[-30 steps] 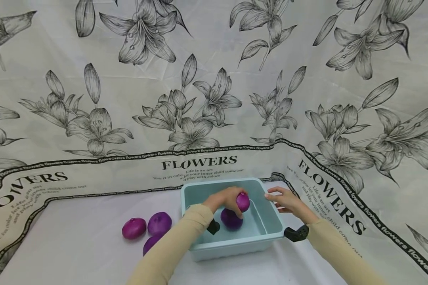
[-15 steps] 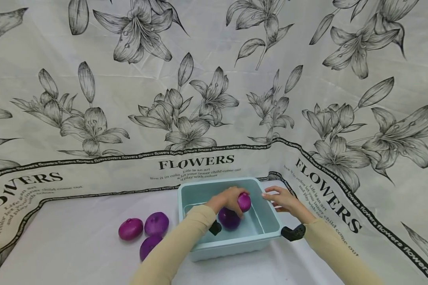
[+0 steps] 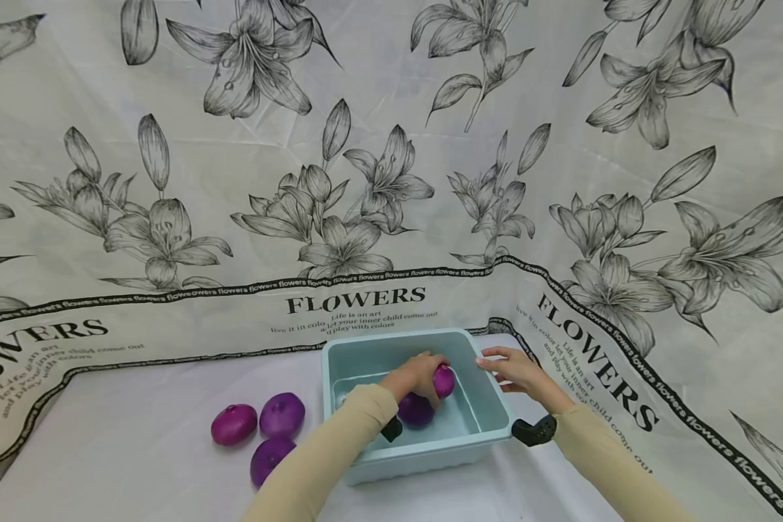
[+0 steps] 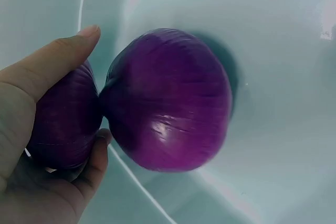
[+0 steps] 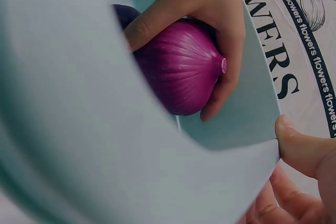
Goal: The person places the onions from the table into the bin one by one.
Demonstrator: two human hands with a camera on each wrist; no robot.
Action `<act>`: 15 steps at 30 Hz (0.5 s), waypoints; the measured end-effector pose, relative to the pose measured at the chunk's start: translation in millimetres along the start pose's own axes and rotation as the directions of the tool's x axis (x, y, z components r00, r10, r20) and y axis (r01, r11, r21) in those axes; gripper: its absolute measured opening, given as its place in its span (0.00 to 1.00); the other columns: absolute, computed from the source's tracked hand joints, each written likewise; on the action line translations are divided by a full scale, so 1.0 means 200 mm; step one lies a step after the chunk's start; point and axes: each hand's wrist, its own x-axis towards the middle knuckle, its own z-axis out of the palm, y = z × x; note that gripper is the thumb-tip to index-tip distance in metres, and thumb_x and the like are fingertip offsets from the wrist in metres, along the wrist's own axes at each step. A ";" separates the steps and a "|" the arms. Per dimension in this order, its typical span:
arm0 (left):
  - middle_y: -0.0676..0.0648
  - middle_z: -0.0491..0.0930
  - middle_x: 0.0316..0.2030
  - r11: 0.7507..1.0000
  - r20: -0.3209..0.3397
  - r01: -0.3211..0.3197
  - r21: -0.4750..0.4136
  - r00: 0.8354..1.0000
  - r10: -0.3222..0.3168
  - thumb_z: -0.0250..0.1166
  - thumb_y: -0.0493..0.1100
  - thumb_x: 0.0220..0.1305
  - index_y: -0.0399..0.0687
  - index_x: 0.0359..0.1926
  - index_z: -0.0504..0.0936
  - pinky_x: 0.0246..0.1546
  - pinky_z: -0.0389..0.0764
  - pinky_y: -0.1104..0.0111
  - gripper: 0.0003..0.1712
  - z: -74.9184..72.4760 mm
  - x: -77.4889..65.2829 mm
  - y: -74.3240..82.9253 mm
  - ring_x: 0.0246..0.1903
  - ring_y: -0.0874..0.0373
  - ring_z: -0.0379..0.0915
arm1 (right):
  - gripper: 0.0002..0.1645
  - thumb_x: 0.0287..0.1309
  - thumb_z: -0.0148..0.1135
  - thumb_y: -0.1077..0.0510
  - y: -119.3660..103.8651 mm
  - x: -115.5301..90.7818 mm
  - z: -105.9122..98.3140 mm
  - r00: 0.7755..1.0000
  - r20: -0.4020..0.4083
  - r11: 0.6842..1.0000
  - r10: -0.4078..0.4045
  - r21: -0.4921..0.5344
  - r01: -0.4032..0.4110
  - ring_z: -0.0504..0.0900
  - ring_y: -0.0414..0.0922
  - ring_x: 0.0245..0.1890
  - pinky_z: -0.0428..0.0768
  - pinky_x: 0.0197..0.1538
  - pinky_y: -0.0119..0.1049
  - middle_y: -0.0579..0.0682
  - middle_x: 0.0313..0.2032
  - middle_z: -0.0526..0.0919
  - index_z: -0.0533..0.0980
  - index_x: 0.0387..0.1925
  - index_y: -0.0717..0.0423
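My left hand (image 3: 419,374) reaches into a light blue plastic bin (image 3: 431,444) and grips a purple onion (image 3: 444,382) between thumb and fingers. In the right wrist view that onion (image 5: 181,69) has its cut stem end towards the far fingers. Another purple onion (image 4: 170,100) lies on the bin floor, its tip against the held one in the left wrist view. At the bin's right side, my right hand (image 3: 520,373) holds the rim, the thumb (image 5: 299,145) on its edge and the fingers along the outside wall.
Left of the bin on the white tabletop (image 3: 137,449) lie a magenta onion (image 3: 233,424), a purple onion (image 3: 282,415) and another purple onion (image 3: 269,458), partly behind the left sleeve. A flower-printed cloth (image 3: 365,217) hangs close behind and to the right.
The left hand has lowered slightly in the bin with its onion. The right hand stays at the rim. The whole scene has shifted a little left in the head view.
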 end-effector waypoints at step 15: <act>0.46 0.77 0.49 1.000 -0.004 0.016 -0.008 1.000 -0.016 0.77 0.39 0.46 0.52 0.54 0.78 0.57 0.76 0.63 0.31 0.02 0.05 0.01 0.51 0.53 0.74 | 0.38 0.65 0.57 0.47 -0.02 -0.02 -0.01 0.999 0.033 0.999 -0.018 -0.027 0.019 0.81 0.47 0.40 0.84 0.43 0.43 0.66 0.54 0.76 0.63 0.65 0.70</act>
